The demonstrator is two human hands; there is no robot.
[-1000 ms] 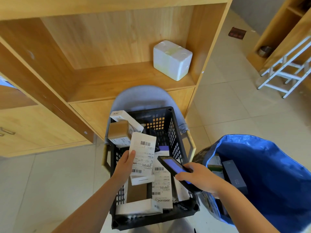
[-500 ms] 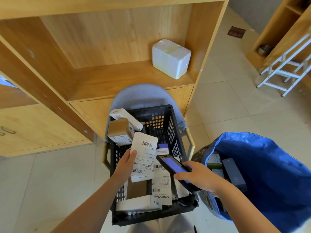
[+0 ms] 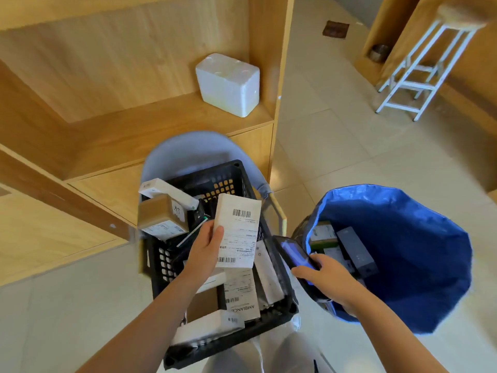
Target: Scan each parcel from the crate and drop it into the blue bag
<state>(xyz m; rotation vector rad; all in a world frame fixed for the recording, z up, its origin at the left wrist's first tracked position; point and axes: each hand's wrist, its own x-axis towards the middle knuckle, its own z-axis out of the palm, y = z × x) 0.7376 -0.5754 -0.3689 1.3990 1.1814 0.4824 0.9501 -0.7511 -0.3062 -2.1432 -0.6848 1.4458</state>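
Observation:
My left hand (image 3: 205,244) grips a white parcel (image 3: 239,232) with a barcode label, held up above the black crate (image 3: 220,181). The crate rests on a grey chair and holds several other boxes, among them a brown box (image 3: 161,215) at its far left. My right hand (image 3: 326,279) holds a handheld scanner (image 3: 294,254) with a lit blue screen, just right of the parcel, at the crate's right rim. The open blue bag (image 3: 419,254) stands on the floor to the right, with several parcels lying inside it.
A wooden shelf unit (image 3: 134,125) stands behind the crate, with a white foam box (image 3: 228,83) on its shelf. A white step stool (image 3: 419,74) stands at the far right against more wooden furniture. Tiled floor surrounds the chair and bag.
My left hand has lifted the white parcel higher and a little right, clear of the crate's contents. My right hand with the scanner has shifted right, to the edge of the blue bag.

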